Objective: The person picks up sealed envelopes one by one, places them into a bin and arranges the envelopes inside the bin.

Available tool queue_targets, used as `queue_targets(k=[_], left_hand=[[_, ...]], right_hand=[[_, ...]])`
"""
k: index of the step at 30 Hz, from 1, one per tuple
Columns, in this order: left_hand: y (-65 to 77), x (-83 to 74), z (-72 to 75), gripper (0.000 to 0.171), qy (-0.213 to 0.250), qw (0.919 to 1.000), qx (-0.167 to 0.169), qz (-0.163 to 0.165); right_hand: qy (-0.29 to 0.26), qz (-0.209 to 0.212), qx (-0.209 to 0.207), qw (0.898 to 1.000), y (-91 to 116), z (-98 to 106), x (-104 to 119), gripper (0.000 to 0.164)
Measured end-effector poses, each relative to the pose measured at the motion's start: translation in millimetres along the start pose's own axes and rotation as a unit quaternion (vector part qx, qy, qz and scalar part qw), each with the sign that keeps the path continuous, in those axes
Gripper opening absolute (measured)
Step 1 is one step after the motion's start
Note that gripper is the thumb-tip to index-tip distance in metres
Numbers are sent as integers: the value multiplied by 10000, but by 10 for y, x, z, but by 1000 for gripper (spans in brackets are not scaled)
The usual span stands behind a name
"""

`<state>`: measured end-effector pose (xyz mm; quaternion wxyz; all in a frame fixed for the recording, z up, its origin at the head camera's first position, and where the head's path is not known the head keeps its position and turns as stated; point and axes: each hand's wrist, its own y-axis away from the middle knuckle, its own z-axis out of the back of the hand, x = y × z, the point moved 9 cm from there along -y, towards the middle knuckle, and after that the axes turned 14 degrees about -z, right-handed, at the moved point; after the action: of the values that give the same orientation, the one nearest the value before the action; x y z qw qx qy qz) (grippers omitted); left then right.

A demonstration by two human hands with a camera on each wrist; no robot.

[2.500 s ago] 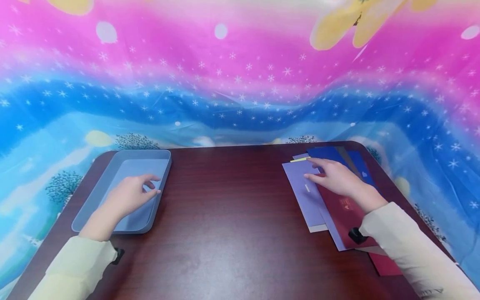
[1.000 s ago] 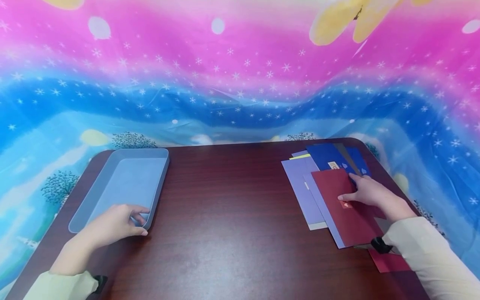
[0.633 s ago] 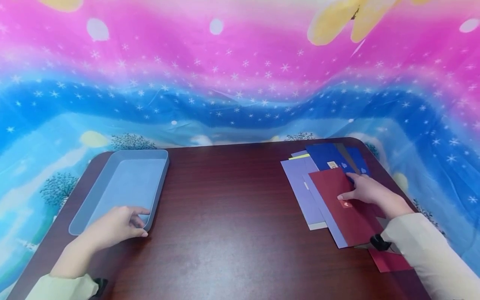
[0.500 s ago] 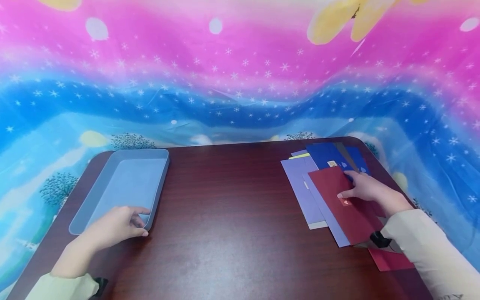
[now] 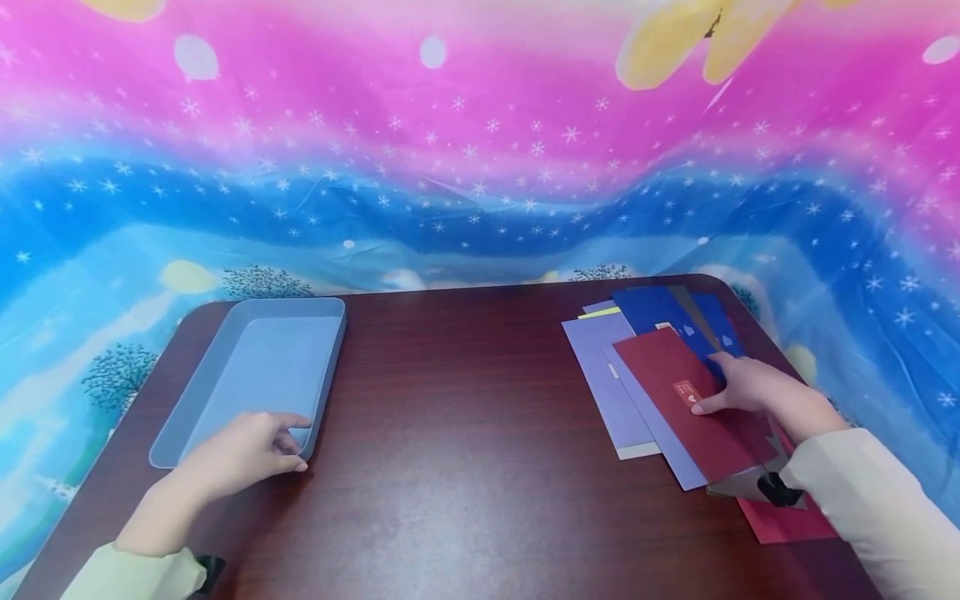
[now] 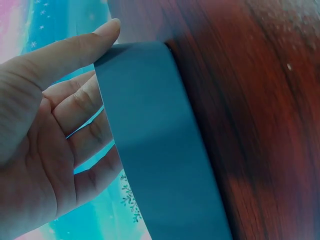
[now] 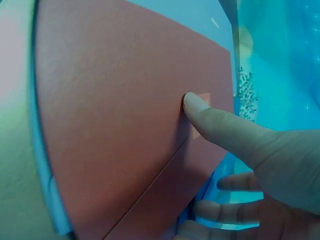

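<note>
My left hand (image 5: 238, 450) is at the near right corner of a grey-blue rectangular tray (image 5: 339, 333). In the left wrist view, its thumb (image 6: 92, 46) lies over the tray wall (image 6: 150, 115), and the other fingers pass behind that wall, on the inside. On the right, my right hand (image 5: 772, 396) pinches a dark red envelope (image 5: 675, 371) by its far right edge. Its thumb presses beside a small orange-red sticker (image 7: 206, 100) with a white heart, while the other fingers are at the edge and partly hidden.
Beneath the red envelope lie lilac envelopes (image 5: 600, 379) with a yellow strip (image 5: 600, 312) showing. Blue envelopes (image 5: 648, 308) crossed by a grey band are behind it. Another red envelope (image 5: 783, 521) peeks out near the right sleeve. A patterned curtain (image 5: 480, 167) hangs behind the brown table (image 5: 480, 417).
My right hand came down onto the red envelope, which has turned and shifted slightly. My left hand moved from over the tray to its near corner, and the tray has slid a little right.
</note>
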<state>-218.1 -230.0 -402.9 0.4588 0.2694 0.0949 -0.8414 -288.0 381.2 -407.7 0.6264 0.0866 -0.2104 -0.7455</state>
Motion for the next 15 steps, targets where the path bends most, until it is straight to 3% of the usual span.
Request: queue_targets(k=[7,12,15], left_hand=[[-30,-50,-28,53,-35,10000,-16,-43],[-37,-87,-59,52,7,10000,-13,-61],[-40,-110,-75,52,3,10000,13,-74]], right_hand=[[-626,-245,365,9971,18,-64,-139,109],[-671,56,324,9972,4,-25,-132,100],[-825,240,547,9948,-8,-25,-131,86]])
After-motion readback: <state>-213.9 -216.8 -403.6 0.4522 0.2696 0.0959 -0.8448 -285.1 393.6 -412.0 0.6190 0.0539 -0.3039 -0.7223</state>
